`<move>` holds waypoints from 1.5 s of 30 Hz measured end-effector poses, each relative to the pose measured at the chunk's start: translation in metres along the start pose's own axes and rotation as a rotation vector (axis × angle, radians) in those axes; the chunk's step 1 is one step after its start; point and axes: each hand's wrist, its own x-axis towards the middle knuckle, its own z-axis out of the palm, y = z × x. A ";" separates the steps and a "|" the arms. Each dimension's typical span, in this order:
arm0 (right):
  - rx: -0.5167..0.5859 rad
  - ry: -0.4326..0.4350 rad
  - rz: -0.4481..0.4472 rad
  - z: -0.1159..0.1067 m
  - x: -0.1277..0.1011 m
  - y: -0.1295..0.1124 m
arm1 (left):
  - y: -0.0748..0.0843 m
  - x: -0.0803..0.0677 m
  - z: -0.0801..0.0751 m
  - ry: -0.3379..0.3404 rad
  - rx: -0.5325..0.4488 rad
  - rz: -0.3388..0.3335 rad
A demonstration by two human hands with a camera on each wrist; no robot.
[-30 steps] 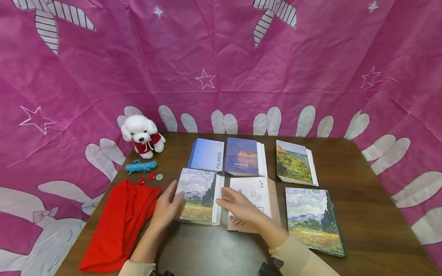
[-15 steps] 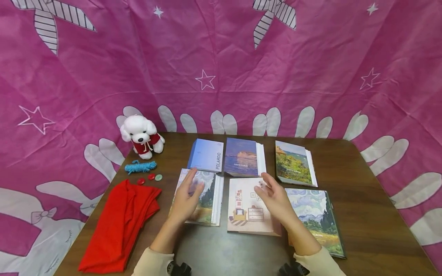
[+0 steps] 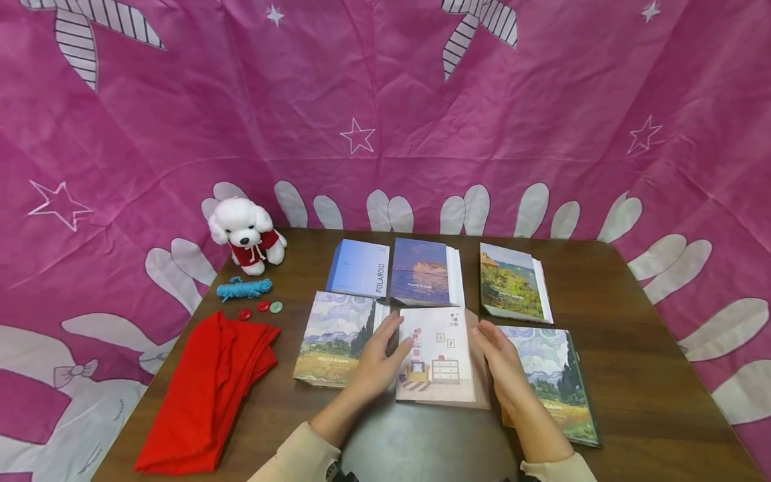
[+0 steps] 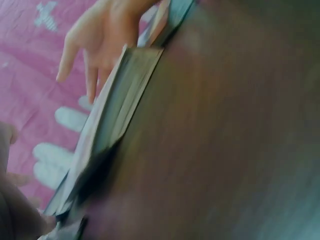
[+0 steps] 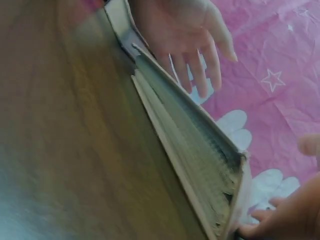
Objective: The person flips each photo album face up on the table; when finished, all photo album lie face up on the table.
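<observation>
The photo album with the room drawing on its cover (image 3: 436, 355) lies near the table's (image 3: 632, 375) near edge, between two landscape-cover albums. The left hand (image 3: 379, 361) touches its left edge and the right hand (image 3: 502, 365) its right edge — both with fingers straight, gripping nothing.

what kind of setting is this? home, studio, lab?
Probably a staged tabletop set, not a lived-in room: a pink star-and-bow printed cloth backdrop drapes behind a dark brown wooden table with landscape-cover photo albums in rows and a white plush dog in red.
</observation>
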 end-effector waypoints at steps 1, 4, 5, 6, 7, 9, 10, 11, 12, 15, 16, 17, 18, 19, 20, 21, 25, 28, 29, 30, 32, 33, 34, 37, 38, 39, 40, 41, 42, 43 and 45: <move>0.046 0.011 0.016 0.000 -0.001 0.001 | 0.001 0.000 0.005 -0.004 -0.015 -0.021; 0.128 0.021 0.039 0.001 -0.002 0.004 | 0.003 -0.002 0.016 -0.022 -0.050 -0.075; 0.142 0.019 0.043 0.002 -0.002 0.004 | 0.004 -0.003 0.018 -0.030 -0.045 -0.092; 0.151 0.016 0.044 0.002 -0.002 0.005 | 0.005 -0.003 0.020 -0.035 -0.043 -0.107; 0.161 0.015 0.042 0.003 -0.001 0.004 | 0.007 -0.003 0.022 -0.037 -0.046 -0.117; 0.186 0.011 0.037 0.004 0.000 0.003 | 0.008 -0.001 0.025 -0.040 -0.065 -0.143; 0.204 0.017 0.038 0.005 0.001 0.002 | 0.009 0.000 0.027 -0.045 -0.077 -0.160; 0.231 0.012 0.048 0.005 0.001 0.001 | 0.010 0.001 0.029 -0.055 -0.091 -0.173; 0.265 0.002 0.063 0.006 0.002 0.000 | 0.011 0.002 0.031 -0.066 -0.102 -0.175; 0.335 -0.004 0.103 0.007 0.003 -0.003 | 0.013 0.005 0.038 -0.106 -0.116 -0.171; 0.341 0.005 0.110 0.006 0.003 -0.003 | 0.014 0.006 0.040 -0.116 -0.113 -0.164; 0.346 0.009 0.108 0.005 0.003 -0.003 | 0.015 0.007 0.042 -0.121 -0.113 -0.151; 0.341 0.027 0.099 0.003 0.003 -0.003 | 0.015 0.007 0.043 -0.121 -0.113 -0.144; 0.329 0.049 0.083 0.002 0.003 -0.003 | 0.016 0.008 0.043 -0.122 -0.119 -0.146; 0.320 0.067 0.065 0.000 0.004 -0.004 | 0.018 0.009 0.043 -0.124 -0.125 -0.151; 0.305 0.083 0.049 -0.001 0.004 -0.004 | 0.019 0.009 0.044 -0.125 -0.135 -0.151; 0.314 0.091 0.015 -0.006 0.009 -0.009 | 0.022 0.010 0.046 -0.144 -0.176 -0.158; 0.323 0.077 0.009 -0.009 0.010 -0.015 | 0.024 0.012 0.050 -0.163 -0.206 -0.145; 0.321 0.070 0.006 -0.009 0.010 -0.017 | 0.025 0.012 0.051 -0.168 -0.216 -0.134; 0.318 0.065 0.000 -0.010 0.011 -0.020 | 0.027 0.013 0.052 -0.175 -0.232 -0.129; 0.314 0.054 -0.015 -0.010 0.011 -0.025 | 0.029 0.015 0.054 -0.190 -0.274 -0.130; 0.312 0.050 -0.023 -0.009 0.011 -0.027 | 0.030 0.016 0.055 -0.201 -0.306 -0.124; 0.300 0.044 -0.033 -0.008 0.012 -0.029 | 0.031 0.017 0.056 -0.214 -0.341 -0.114; 0.265 0.017 -0.044 -0.005 0.012 -0.033 | 0.030 0.018 0.058 -0.254 -0.426 -0.105; 0.250 0.006 -0.043 -0.004 0.012 -0.034 | 0.028 0.018 0.058 -0.265 -0.453 -0.097; 0.236 -0.003 -0.042 -0.003 0.012 -0.034 | 0.027 0.018 0.058 -0.271 -0.468 -0.091; 0.220 -0.012 -0.040 -0.002 0.012 -0.035 | 0.026 0.018 0.057 -0.273 -0.470 -0.091; 0.213 -0.017 -0.037 -0.002 0.012 -0.034 | 0.025 0.017 0.056 -0.274 -0.469 -0.094; 0.201 -0.020 -0.037 -0.002 0.012 -0.034 | 0.025 0.017 0.055 -0.276 -0.471 -0.094; 0.189 -0.022 -0.038 -0.001 0.012 -0.034 | 0.025 0.017 0.054 -0.279 -0.476 -0.089; 0.162 -0.028 -0.047 -0.001 0.013 -0.034 | 0.026 0.017 0.051 -0.290 -0.489 -0.084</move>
